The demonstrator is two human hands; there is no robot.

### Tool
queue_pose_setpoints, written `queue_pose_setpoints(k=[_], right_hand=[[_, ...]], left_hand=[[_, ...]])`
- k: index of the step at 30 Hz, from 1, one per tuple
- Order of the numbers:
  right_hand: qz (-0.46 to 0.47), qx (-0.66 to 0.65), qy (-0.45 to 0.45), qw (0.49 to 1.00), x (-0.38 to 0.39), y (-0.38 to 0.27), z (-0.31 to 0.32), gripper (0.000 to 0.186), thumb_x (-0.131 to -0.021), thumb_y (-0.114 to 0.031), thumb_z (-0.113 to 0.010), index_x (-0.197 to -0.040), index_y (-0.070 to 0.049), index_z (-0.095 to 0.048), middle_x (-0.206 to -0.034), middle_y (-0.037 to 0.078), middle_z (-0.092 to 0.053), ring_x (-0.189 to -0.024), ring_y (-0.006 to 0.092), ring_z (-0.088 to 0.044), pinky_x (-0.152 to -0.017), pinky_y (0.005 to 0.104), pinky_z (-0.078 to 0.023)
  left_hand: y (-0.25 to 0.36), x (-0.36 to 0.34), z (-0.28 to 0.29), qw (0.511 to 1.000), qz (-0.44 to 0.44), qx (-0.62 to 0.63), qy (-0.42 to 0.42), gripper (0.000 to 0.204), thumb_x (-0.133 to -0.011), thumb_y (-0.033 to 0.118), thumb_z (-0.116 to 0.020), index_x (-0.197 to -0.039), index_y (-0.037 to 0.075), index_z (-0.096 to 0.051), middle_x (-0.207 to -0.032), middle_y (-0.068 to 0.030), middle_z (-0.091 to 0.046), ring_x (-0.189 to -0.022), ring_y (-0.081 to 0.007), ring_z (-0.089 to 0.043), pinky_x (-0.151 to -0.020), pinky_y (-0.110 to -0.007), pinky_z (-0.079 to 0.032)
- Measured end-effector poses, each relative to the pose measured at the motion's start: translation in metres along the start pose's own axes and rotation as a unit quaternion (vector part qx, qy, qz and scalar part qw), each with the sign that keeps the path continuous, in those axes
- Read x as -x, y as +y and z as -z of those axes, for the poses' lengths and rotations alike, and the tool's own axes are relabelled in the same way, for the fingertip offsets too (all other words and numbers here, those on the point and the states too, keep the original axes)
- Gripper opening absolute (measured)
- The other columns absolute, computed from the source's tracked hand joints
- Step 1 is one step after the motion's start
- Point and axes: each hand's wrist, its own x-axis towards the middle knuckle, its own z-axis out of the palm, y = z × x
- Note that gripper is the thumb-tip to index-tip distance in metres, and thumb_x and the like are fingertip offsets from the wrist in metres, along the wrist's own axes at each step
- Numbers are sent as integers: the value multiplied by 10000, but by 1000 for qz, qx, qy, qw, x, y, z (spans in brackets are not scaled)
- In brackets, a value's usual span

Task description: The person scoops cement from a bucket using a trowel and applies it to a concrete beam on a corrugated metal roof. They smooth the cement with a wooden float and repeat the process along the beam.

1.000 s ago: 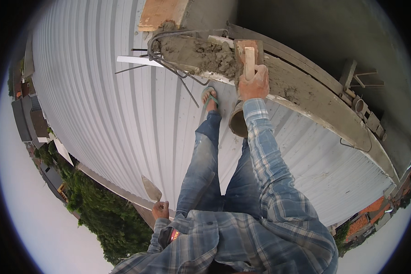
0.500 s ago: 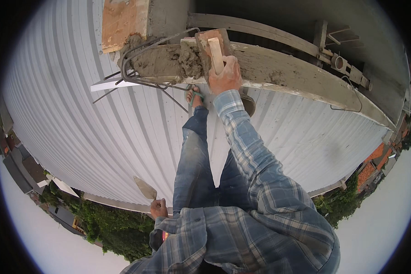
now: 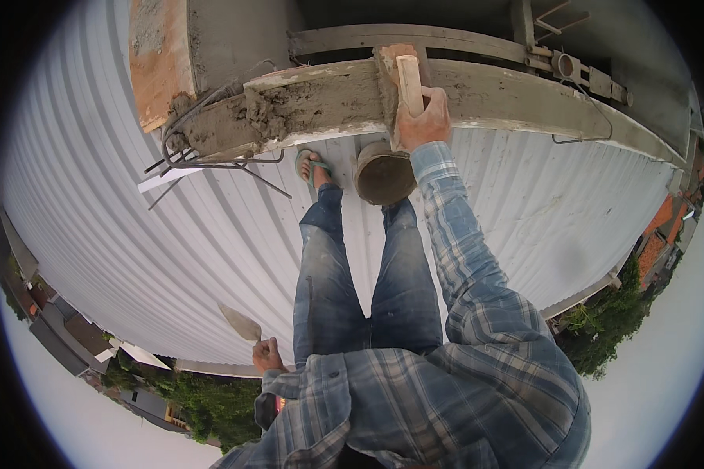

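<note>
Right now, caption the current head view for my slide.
Right hand holding a wooden-handled float on a mortar-covered ledge, left hand gripping a pointed trowel, bucket nearby.

A long-sleeved blue plaid cotton shirt [image 3: 414, 395], crossed with cream and darker lines, covers the torso, with a small dark round button [image 3: 333, 374] at the front. Its creased right sleeve [image 3: 468, 238] ends in a pale-banded plaid cuff [image 3: 432, 159] by the bare right hand [image 3: 424, 121]. The blue denim jeans [image 3: 332, 297] are faded whitish down the legs. A thin-strapped greenish flip-flop [image 3: 303, 165] shows on the left foot.
</note>
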Motion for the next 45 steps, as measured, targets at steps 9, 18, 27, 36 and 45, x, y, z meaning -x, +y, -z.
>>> queue_pose_setpoints(k=[9, 18, 27, 36, 45], right_hand=[[7, 118, 51, 992, -50, 83, 64, 362, -768, -153, -672, -1083, -81, -510, -1084, 116, -567, -1073, 339, -587, -879, 474, -510], [-201, -594, -234, 743, 70, 127, 169, 296, -938, -98, -630, -1192, 5, -519, -1142, 97, -642, -1017, 159, -619, -905, 301, -503], [-405, -701, -405, 425, 223, 91, 97, 370, -987, -235, -542, -1256, 19, -547, -1199, 91, -617, -1096, 185, -615, -928, 338, -517], [-425, -598, -439, 519, 235, 70, 87, 335, -1009, -232, -524, -1248, 1, -556, -1122, 76, -660, -967, 174, -673, -816, 314, -566], [-216, -256, -458, 824, 230, 76, 89, 231, -984, -159, -550, -1136, -2, -627, -1113, 98, -632, -971, 163, -621, -822, 282, -501]], left_hand=[[147, 43, -31, 976, -150, 157, -2, 243, -890, 246, -729, -908, 8, -685, -814, -35, -606, -728, -140, -539, -682, -303, -458], [322, 65, -143, 867, -158, 288, -375, 368, -980, 373, -592, -1044, 34, -720, -828, 5, -607, -690, -83, -511, -651, -233, -450], [269, 42, -190, 662, 96, 556, -493, 380, -1004, 373, -534, -1155, 43, -645, -959, -50, -637, -823, -155, -604, -716, -302, -518], [259, 15, -204, 589, 111, 640, -481, 403, -1009, 335, -517, -1261, 24, -558, -1092, -99, -630, -915, -203, -635, -763, -350, -553], [229, -17, -208, 657, -19, 605, -449, 368, -993, 302, -553, -1209, 10, -615, -1075, -109, -686, -965, -228, -665, -789, -352, -550]])
